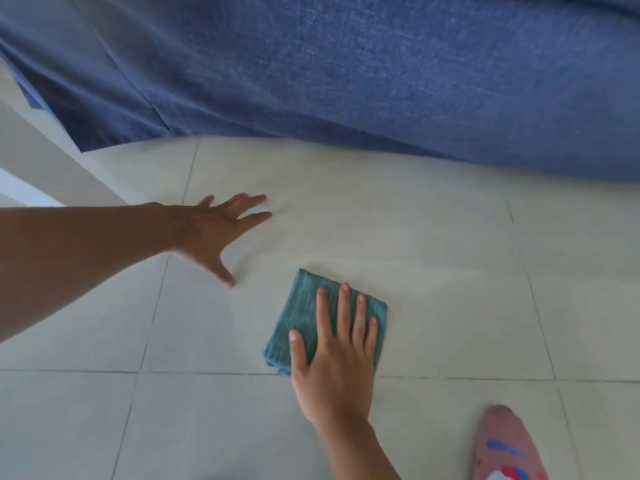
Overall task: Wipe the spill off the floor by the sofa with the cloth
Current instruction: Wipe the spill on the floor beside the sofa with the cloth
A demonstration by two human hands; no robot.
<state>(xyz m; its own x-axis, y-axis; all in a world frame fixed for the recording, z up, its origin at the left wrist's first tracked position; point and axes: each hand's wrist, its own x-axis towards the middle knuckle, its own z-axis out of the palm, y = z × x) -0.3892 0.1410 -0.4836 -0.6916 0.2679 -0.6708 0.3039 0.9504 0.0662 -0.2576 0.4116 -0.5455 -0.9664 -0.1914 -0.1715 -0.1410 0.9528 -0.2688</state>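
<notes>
On the floor (433,271) in front of the sofa (346,74), the cloth (301,317) lies folded into a rough square, teal and ribbed, with its near edge just over a grout line. No wet patch can be made out on the pale tiles around it.

The right hand (337,355) lies flat on top of the cloth, palm down, fingers (343,306) stretched out straight and a little apart, pointing toward the sofa. It presses on the cloth rather than gripping it; the thumb rests along the cloth's left part, and the heel of the hand reaches past the near edge onto the tile.

To the left and a little farther away, the left hand (211,230) is spread wide open on the bare floor, holding nothing, its fingers splayed toward the sofa and the thumb pointing back toward the cloth. It is near the cloth but apart from it, and its forearm comes in from the left edge.

Beyond both hands, the sofa's blue fabric fills the top of the view and hangs down to the floor. At the lower right corner, well apart from the cloth, a pink slipper (505,445) with blue and red marks shows on the tile.
</notes>
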